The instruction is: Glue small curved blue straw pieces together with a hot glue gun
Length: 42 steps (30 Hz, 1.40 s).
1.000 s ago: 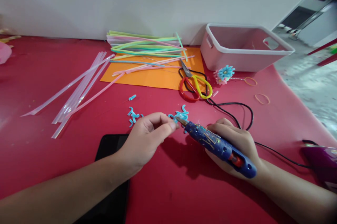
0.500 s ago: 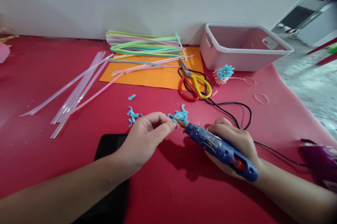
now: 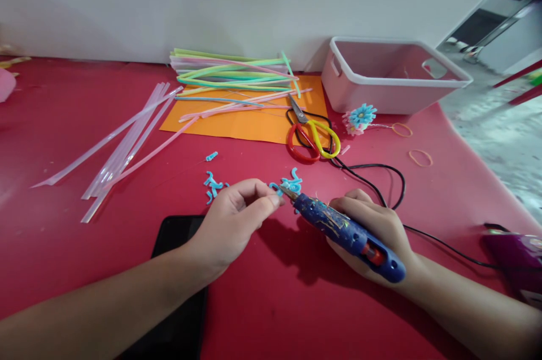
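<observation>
My left hand [image 3: 237, 219] pinches a small blue pipe cleaner piece [image 3: 275, 187] between thumb and forefinger. Wrapped in my right hand [image 3: 376, 224] is a blue glue gun [image 3: 339, 222], stained with dried glue. Its metal nozzle points left and meets or nearly meets the held piece; I cannot tell which. Behind the nozzle lies a small heap of cut blue pipe cleaner pieces [image 3: 293, 179], partly hidden by the tip. More blue bits [image 3: 214, 184] lie behind my left hand, with a short blue coil [image 3: 212, 156] farther back.
Scissors [image 3: 313, 137] and colourful pipe cleaners [image 3: 237, 75] lie on an orange sheet [image 3: 254, 128]. Clear glue sticks or sleeves [image 3: 131, 140] are at left. A pink basket [image 3: 381, 95], a blue flower [image 3: 363, 115] and a black cable [image 3: 381, 167] are at right. A phone [image 3: 173, 315] lies under my left forearm.
My right hand has shifted the glue gun slightly left and up, so its nozzle sits a little farther over the blue pieces. My left hand has barely moved.
</observation>
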Tool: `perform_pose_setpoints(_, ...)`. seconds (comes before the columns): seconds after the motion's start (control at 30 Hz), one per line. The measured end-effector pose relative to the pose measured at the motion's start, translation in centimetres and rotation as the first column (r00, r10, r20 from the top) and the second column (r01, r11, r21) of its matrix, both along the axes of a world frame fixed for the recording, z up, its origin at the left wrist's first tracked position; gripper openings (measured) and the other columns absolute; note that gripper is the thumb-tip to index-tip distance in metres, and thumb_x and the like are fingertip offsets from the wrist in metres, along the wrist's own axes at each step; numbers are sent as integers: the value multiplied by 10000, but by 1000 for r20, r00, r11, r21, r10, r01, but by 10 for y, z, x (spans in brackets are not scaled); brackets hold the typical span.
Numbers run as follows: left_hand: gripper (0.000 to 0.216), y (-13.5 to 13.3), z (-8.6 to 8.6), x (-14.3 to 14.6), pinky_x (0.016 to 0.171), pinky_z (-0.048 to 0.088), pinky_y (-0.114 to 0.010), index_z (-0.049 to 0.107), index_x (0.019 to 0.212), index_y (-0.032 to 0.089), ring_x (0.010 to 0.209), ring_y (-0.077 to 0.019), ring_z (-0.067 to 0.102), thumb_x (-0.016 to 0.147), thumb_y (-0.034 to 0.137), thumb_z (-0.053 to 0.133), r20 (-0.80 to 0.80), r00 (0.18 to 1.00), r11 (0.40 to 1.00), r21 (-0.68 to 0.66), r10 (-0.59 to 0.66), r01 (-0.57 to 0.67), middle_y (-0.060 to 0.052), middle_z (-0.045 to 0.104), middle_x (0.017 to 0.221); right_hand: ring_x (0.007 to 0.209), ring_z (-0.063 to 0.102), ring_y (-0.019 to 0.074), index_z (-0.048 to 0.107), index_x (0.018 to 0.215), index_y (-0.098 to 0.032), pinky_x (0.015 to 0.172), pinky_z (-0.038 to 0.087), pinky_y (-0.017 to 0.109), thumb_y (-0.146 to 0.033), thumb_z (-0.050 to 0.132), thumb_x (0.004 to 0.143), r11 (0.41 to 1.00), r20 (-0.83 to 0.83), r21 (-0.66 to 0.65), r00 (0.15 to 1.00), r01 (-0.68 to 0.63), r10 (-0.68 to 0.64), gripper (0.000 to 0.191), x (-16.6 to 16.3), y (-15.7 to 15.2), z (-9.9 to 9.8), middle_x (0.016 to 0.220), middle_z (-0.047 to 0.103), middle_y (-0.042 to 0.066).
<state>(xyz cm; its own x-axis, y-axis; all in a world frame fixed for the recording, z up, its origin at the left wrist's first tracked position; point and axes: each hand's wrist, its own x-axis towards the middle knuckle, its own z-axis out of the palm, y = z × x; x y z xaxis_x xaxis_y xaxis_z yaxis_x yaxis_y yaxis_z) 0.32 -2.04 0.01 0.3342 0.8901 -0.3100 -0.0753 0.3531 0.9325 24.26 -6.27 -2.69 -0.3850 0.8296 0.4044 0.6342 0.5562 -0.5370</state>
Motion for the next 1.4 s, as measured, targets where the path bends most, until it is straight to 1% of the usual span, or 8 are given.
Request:
perform_pose_setpoints(0.1, 208, 1, -1, 0, 519, 231, -263, 535, 660, 187, 516, -63, 316, 826, 262, 636, 10, 1000, 1000, 11, -15, 15, 82, 422, 556, 578, 542, 170, 537, 943, -253, 648, 451, 334, -294, 626, 818, 1000, -1, -5, 1000, -18, 18, 159, -1, 0, 0, 746, 659, 20)
perform_pose_setpoints(0.27, 171, 1, -3, -2, 526, 242, -257, 563, 686, 186, 527, -59, 330, 828, 245, 638, 23, 1000, 1000, 5, -12, 12, 84, 437, 580, 586, 548, 163, 535, 978, -255, 658, 450, 344, -231, 591, 828, 998, -39, 15, 997, -66, 67, 161, -3, 0, 3, 758, 655, 13)
perform_pose_setpoints(0.37, 176, 1, -2, -1, 529, 244, -256, 571, 683, 185, 528, -57, 331, 826, 251, 651, 29, 1000, 1000, -5, -3, 4, 84, 450, 584, 584, 522, 163, 532, 969, -260, 662, 449, 344, -207, 586, 830, 999, -45, -2, 998, -41, 40, 158, -3, 0, 4, 726, 635, 4)
perform_pose_setpoints(0.47, 198, 1, 1, 1, 528, 243, -259, 556, 661, 185, 522, -56, 335, 823, 249, 650, 32, 999, 1000, -12, 3, -3, 86, 440, 570, 574, 495, 161, 528, 935, -263, 645, 442, 325, -217, 625, 819, 1000, -33, -20, 999, 2, -3, 158, -2, -1, 3, 677, 606, -15)
perform_pose_setpoints(0.6, 197, 0, 2, 2, 521, 237, -266, 546, 642, 185, 515, -52, 345, 802, 233, 652, 29, 999, 1000, 0, 16, -16, 86, 451, 568, 582, 499, 161, 543, 935, -261, 618, 435, 301, -220, 647, 809, 998, -12, -31, 999, 48, -48, 168, -2, -1, 3, 672, 599, -15)
perform_pose_setpoints(0.8, 172, -1, 1, 0, 516, 240, -268, 562, 650, 185, 508, -49, 355, 791, 228, 650, 22, 999, 1000, 13, 24, -24, 86, 480, 571, 576, 516, 165, 550, 924, -261, 593, 438, 289, -238, 629, 823, 997, 3, -39, 998, 69, -69, 131, -4, -2, 6, 661, 592, -10)
perform_pose_setpoints(1.13, 170, 1, 1, 2, 515, 251, -266, 577, 643, 193, 489, -53, 351, 782, 235, 666, 30, 999, 999, 11, 29, -30, 93, 462, 523, 580, 525, 160, 543, 923, -261, 596, 441, 287, -235, 658, 813, 997, 10, -42, 998, 57, -57, 161, -3, -1, 7, 674, 614, -19)
perform_pose_setpoints(1.4, 166, -1, 0, 1, 529, 269, -257, 582, 655, 190, 515, -55, 374, 792, 228, 668, 39, 999, 1000, 10, 26, -26, 89, 484, 544, 579, 521, 158, 531, 930, -267, 597, 437, 288, -217, 652, 815, 999, 7, -39, 1000, 30, -30, 174, -4, 1, 7, 684, 616, -22)
